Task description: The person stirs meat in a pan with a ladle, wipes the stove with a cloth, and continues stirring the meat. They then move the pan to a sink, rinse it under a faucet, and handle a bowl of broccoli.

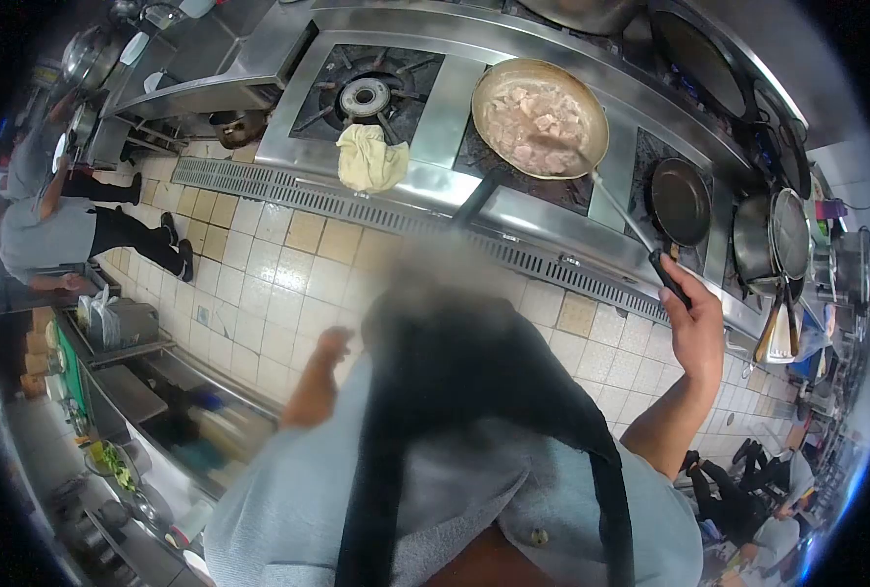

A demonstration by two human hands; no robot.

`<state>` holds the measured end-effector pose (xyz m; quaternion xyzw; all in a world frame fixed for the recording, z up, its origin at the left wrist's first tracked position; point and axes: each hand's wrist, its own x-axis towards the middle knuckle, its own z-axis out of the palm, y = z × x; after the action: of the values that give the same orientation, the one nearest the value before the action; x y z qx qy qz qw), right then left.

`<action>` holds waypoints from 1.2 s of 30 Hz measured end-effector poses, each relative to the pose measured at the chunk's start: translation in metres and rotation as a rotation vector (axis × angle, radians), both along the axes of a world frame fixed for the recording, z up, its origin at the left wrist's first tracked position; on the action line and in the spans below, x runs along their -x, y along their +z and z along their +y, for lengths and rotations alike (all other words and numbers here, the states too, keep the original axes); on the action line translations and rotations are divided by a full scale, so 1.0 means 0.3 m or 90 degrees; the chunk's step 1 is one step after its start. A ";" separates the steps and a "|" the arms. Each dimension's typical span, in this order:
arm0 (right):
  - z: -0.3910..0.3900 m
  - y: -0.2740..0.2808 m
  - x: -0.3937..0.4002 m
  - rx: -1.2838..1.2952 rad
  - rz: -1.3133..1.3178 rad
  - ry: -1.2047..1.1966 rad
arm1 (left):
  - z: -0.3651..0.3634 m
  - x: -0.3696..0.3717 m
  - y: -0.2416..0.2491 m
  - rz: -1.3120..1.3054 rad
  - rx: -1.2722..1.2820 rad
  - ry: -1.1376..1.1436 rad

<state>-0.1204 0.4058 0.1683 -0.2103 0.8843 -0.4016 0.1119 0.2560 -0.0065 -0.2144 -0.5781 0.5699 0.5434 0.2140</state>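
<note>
My right hand [697, 328] is wrapped round the black grip of a long metal spatula [626, 213]. Its working end is blurred and lies among pale, partly cooked meat pieces [543, 112] in a wide frying pan [596, 108]. The pan rests on a stove burner, its dark handle [476, 201] pointing back towards me. Beside my body, over the tiled floor, hangs my left hand [332, 347], touching nothing, with its fingers loosely bent and a little apart.
On the stove front lies a folded yellowish cloth [371, 158], just below a bare burner [365, 96]. A small dark pan [681, 201] sits right of the meat pan. Another person [53, 235] stands at the left; more people [758, 499] are at lower right.
</note>
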 end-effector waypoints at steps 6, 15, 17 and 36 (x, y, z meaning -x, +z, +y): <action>-0.095 -0.141 0.020 -0.183 0.045 -0.031 | -0.075 -0.081 -0.153 0.155 0.301 -0.662; -0.083 -0.311 0.070 0.095 -0.024 -0.120 | -0.030 0.140 0.109 0.149 -0.005 0.024; -0.093 -0.322 0.079 0.110 -0.036 -0.146 | -0.039 0.089 0.038 0.144 -0.005 0.031; -0.247 -0.337 0.066 0.567 -0.690 -0.152 | -0.034 -0.057 -0.154 0.152 0.095 -0.155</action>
<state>-0.1401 0.3318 0.0673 0.0917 0.4730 -0.7827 0.3941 0.2730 -0.0167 -0.2605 -0.4506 0.6957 0.5345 0.1651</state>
